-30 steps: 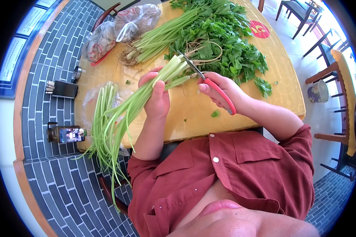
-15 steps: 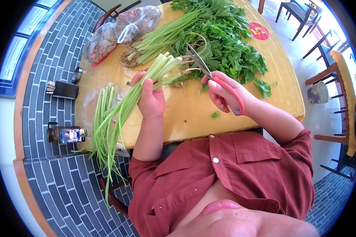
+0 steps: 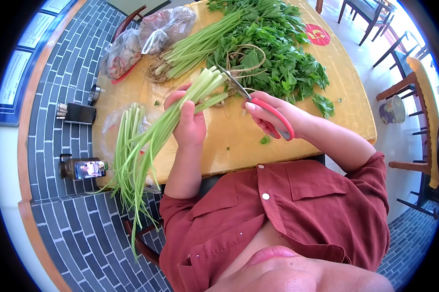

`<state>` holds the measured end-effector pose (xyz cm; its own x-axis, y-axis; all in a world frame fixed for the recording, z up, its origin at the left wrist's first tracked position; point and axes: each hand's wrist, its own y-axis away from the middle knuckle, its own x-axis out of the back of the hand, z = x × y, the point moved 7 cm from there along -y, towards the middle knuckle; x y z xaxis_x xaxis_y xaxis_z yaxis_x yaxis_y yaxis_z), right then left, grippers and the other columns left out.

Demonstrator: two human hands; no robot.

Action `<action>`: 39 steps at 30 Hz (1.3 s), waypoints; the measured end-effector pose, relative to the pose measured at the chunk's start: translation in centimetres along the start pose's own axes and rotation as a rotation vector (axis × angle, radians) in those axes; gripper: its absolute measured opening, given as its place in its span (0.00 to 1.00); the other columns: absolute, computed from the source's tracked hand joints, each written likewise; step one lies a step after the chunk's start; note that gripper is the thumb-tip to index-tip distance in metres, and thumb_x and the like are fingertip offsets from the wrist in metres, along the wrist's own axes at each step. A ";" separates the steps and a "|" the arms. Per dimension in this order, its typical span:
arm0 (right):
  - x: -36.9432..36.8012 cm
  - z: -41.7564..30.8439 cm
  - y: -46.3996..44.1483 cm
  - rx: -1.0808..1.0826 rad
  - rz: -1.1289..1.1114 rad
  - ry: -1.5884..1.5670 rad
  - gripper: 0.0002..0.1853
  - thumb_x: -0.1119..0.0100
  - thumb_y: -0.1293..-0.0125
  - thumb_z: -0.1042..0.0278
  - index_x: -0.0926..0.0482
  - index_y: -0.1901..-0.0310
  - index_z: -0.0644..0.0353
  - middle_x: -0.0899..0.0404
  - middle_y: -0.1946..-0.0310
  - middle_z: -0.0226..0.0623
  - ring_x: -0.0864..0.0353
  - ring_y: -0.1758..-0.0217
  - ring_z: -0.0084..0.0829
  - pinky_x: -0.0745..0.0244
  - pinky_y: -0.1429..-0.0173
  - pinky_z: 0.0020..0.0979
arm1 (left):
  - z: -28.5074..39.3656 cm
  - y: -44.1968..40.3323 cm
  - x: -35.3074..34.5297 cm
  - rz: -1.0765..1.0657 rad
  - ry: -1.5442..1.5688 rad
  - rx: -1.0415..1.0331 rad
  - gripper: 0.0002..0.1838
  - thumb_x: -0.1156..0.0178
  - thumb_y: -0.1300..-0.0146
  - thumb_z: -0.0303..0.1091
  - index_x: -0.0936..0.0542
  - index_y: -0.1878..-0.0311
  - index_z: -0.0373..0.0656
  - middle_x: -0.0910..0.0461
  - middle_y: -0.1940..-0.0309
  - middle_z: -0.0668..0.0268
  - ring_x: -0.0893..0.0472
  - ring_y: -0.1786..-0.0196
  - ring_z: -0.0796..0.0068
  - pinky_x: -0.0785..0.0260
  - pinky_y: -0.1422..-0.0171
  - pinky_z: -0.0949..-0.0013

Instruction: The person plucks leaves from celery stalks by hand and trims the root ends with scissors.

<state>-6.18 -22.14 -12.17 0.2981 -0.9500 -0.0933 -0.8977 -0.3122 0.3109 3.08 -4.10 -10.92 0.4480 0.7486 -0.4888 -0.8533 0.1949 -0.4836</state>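
Green stalks, left hand clasping, right gripping scissors

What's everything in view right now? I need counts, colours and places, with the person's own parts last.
scissors: one, red-and-grey handles, in right hand
held stalks: one bunch, green, in left hand
leafy heap: one, green, table's far side
loose stalks: uncountable, green, table's left
plastic bags: two, translucent, table's far left
table: one, yellow, in front
red emblem: one, table's far right
phone: one, lit screen, left edge
holder: one, black, left edge
bucket: one, patterned, floor at right
chairs: several, mostly dark, around the table
wall: grey bricks, left
shirt: one, dark red, on the person
hands: two, bare, over the table
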 end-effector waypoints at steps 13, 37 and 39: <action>0.5 0.6 -0.7 0.001 0.079 -0.100 0.21 0.49 0.31 0.43 0.32 0.59 0.56 0.36 0.79 0.25 0.36 0.82 0.17 0.41 0.83 0.20 | -0.4 0.3 -0.6 -0.045 0.008 0.055 0.14 0.42 0.36 0.28 0.28 0.48 0.45 0.28 0.44 0.54 0.26 0.43 0.64 0.29 0.40 0.64; -1.9 1.5 2.1 -0.075 -0.185 -0.059 0.20 0.61 0.25 0.52 0.35 0.46 0.61 0.34 0.79 0.27 0.33 0.80 0.18 0.35 0.79 0.19 | 0.4 -0.7 2.2 0.207 0.212 0.011 0.12 0.43 0.35 0.27 0.28 0.49 0.45 0.23 0.49 0.58 0.22 0.47 0.64 0.26 0.42 0.63; -2.3 1.4 1.7 -0.031 -0.163 -0.067 0.21 0.62 0.25 0.50 0.35 0.46 0.61 0.34 0.80 0.26 0.32 0.80 0.18 0.34 0.78 0.20 | 0.4 -0.7 2.0 0.194 0.198 0.011 0.12 0.43 0.35 0.27 0.29 0.49 0.45 0.24 0.49 0.58 0.22 0.46 0.64 0.26 0.42 0.63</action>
<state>-8.82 -20.48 -12.77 0.4155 -0.8857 -0.2071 -0.8287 -0.4625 0.3153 4.43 -2.51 -11.28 0.3187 0.6346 -0.7041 -0.9304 0.0677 -0.3602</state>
